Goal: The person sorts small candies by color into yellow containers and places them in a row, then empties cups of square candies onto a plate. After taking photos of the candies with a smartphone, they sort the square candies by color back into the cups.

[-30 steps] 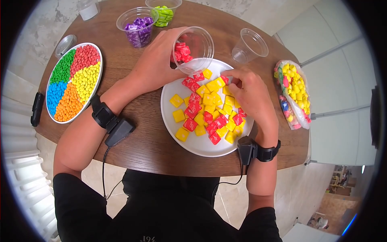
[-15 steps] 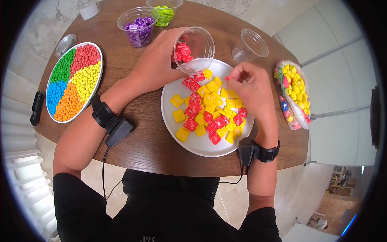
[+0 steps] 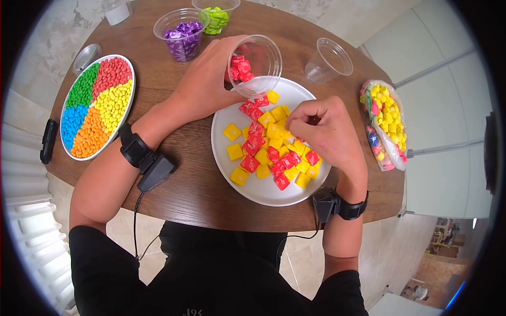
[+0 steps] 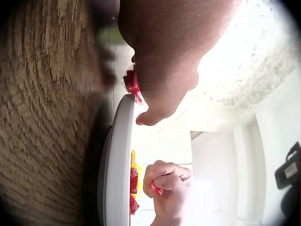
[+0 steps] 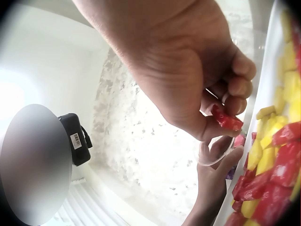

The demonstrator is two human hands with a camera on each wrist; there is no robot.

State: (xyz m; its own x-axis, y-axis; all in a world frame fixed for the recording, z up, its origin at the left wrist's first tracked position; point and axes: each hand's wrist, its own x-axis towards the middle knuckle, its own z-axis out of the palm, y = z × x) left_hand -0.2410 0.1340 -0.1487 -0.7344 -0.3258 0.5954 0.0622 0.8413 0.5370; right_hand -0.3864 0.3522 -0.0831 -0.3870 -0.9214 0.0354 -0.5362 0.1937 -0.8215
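My left hand (image 3: 208,79) grips a clear plastic cup (image 3: 268,66), tilted over the white plate's far edge, with red wrapped candies (image 3: 241,68) inside. On the plate (image 3: 224,171) lie mixed red candies (image 3: 254,138) and yellow candies (image 3: 232,131). Above the plate's right part is my right hand (image 3: 332,131), its fingers curled. In the right wrist view, the thumb and fingers of that hand (image 5: 183,80) pinch a red candy (image 5: 225,119); the left wrist view shows this red candy (image 4: 155,188) too.
At the left, a plate of sorted coloured candies (image 3: 97,108). Behind stand cups of purple candies (image 3: 183,42) and green candies (image 3: 215,21), and an empty clear cup (image 3: 328,60). A bag of mostly yellow pieces (image 3: 387,121) lies at the right; a jar (image 3: 116,11) stands far left.
My right hand has picked up a red candy from the plate's far right part and moved back nearer me. The left hand and its cup have barely moved.
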